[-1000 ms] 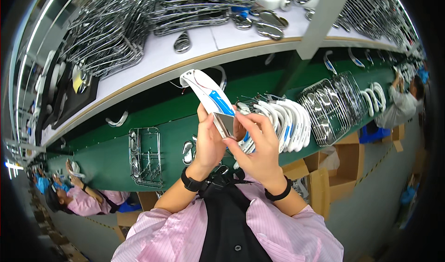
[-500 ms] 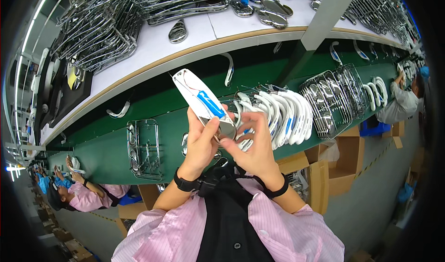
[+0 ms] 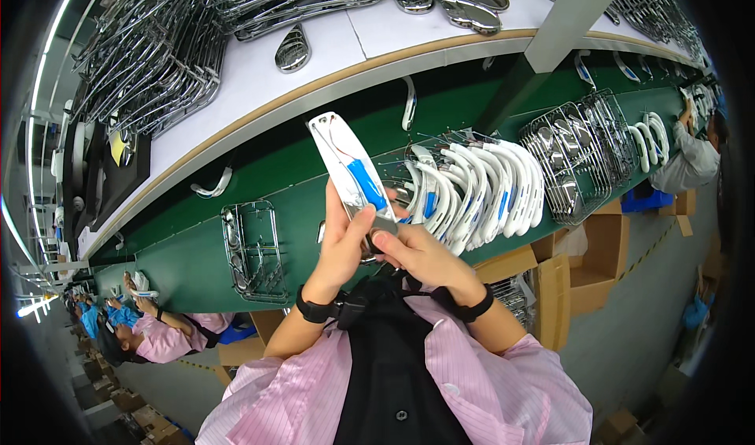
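My left hand [image 3: 343,236] is closed round the lower part of a long white plastic housing [image 3: 330,138], tilted with its far end up and to the left. A blue wrapped block [image 3: 366,187] and thin wires lie along its open inner face. At the near end sits a shiny metallic cover [image 3: 384,225]. My right hand [image 3: 429,262] is closed on this cover, thumb on top and fingers curled beneath. The fingertips of both hands are partly hidden under the piece. Just to the right, a row of similar curved white housings [image 3: 472,189] stands packed together on the green work surface [image 3: 185,260].
A wire rack [image 3: 255,250] stands at left, with larger racks of chrome parts [image 3: 578,158] at right. Across the far side runs a white shelf [image 3: 330,48] with stacked chrome frames [image 3: 157,59] and a post [image 3: 570,24]. Cardboard boxes [image 3: 598,268] stand below. Co-workers [image 3: 161,339] sit on both sides.
My right hand has closed in on the metallic cover; its fingers were raised and spread before. The housing appears slightly further right, and the whole view has shifted a little.
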`<state>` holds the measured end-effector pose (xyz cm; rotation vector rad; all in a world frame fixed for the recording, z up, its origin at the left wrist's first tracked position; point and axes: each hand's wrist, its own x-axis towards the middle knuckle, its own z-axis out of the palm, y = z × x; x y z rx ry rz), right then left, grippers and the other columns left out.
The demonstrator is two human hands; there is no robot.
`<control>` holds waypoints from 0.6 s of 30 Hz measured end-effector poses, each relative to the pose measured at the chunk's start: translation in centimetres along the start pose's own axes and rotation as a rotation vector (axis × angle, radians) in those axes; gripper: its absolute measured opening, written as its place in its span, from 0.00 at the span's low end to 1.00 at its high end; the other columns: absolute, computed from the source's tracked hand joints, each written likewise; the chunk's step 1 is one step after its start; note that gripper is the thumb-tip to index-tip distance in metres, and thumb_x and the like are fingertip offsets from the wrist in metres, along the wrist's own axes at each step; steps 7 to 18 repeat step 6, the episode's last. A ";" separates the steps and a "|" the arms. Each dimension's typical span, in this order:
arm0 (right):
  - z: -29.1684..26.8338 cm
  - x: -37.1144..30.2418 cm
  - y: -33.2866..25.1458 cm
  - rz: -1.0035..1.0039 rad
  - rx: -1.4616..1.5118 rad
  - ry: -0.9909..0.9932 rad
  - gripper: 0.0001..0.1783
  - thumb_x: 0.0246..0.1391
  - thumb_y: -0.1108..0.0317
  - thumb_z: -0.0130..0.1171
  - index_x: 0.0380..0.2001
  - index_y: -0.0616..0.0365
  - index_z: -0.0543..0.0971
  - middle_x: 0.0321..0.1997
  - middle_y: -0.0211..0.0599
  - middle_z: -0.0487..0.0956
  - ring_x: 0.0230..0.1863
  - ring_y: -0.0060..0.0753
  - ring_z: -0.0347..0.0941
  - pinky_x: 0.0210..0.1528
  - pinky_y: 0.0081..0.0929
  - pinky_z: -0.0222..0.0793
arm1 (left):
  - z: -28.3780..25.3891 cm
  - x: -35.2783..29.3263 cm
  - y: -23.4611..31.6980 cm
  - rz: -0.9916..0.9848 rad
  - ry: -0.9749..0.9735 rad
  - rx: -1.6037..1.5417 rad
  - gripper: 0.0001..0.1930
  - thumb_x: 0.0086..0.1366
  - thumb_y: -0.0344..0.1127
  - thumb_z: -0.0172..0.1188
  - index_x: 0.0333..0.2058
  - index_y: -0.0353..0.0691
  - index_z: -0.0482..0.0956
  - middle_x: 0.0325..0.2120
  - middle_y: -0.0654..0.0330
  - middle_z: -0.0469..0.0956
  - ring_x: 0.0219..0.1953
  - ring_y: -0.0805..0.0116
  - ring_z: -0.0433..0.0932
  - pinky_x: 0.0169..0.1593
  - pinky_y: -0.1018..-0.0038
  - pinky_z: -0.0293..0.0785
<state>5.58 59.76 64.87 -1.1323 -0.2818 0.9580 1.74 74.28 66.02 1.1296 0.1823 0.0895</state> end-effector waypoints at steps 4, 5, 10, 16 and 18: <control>0.3 0.5 -1.4 -0.155 -0.769 0.422 0.27 0.39 0.47 0.72 0.33 0.60 0.77 0.30 0.37 0.77 0.30 0.32 0.73 0.34 0.19 0.64 | -2.1 0.0 -1.7 -0.046 0.086 -0.106 0.27 0.73 0.51 0.34 0.66 0.46 0.47 0.41 0.50 0.73 0.34 0.60 0.79 0.39 0.65 0.80; 0.3 1.2 -0.8 -0.414 -0.729 0.446 0.26 0.41 0.48 0.72 0.34 0.57 0.78 0.39 0.41 0.75 0.38 0.36 0.72 0.40 0.24 0.66 | -2.3 0.4 -2.0 -0.083 0.094 -0.095 0.31 0.72 0.59 0.28 0.67 0.50 0.46 0.41 0.51 0.73 0.32 0.61 0.78 0.35 0.65 0.81; 0.0 2.2 0.0 -0.673 -0.682 0.462 0.24 0.42 0.48 0.71 0.36 0.54 0.79 0.49 0.46 0.73 0.46 0.40 0.71 0.46 0.29 0.68 | -2.7 0.4 -2.2 -0.102 0.113 -0.021 0.32 0.71 0.59 0.32 0.67 0.51 0.45 0.43 0.55 0.73 0.32 0.60 0.78 0.36 0.60 0.82; 0.0 2.2 0.0 -0.673 -0.682 0.462 0.24 0.42 0.48 0.71 0.36 0.54 0.79 0.49 0.46 0.73 0.46 0.40 0.71 0.46 0.29 0.68 | -2.7 0.4 -2.2 -0.102 0.113 -0.021 0.32 0.71 0.59 0.32 0.67 0.51 0.45 0.43 0.55 0.73 0.32 0.60 0.78 0.36 0.60 0.82; 0.0 2.2 0.0 -0.673 -0.682 0.462 0.24 0.42 0.48 0.71 0.36 0.54 0.79 0.49 0.46 0.73 0.46 0.40 0.71 0.46 0.29 0.68 | -2.7 0.4 -2.2 -0.102 0.113 -0.021 0.32 0.71 0.59 0.32 0.67 0.51 0.45 0.43 0.55 0.73 0.32 0.60 0.78 0.36 0.60 0.82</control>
